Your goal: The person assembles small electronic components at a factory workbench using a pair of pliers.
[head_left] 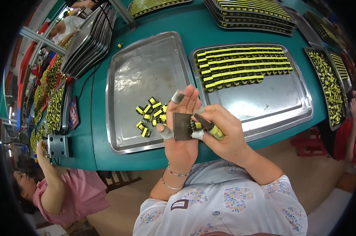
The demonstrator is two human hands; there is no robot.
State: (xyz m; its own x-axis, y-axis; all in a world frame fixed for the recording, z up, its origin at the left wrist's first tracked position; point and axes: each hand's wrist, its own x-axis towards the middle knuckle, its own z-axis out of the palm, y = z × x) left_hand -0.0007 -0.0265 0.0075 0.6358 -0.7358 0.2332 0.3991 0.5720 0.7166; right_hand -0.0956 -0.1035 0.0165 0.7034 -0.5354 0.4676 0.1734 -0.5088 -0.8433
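On the palm of my left hand (182, 147) lies a dark flat square plate (181, 131), with the thumb along its edge and the fingers stretched out. My right hand (227, 128) pinches a small yellow-and-black coil component (195, 125) with thin metal pins, its pins toward the plate. Also in the right hand is a dark tool with a yellow-green handle (216, 131), whose kind I cannot make out. Whitish wraps cover some fingertips on both hands. Just beyond my left hand, several loose coil components (151, 111) are scattered on a metal tray (142, 74).
A second tray (288, 100) at right bears neat rows of components (244, 65). Stacked full trays (252, 17) stand at the back, and a pile of empty trays (87, 43) at back left. Another person (64, 192) works at left beside a grey metal block (59, 146).
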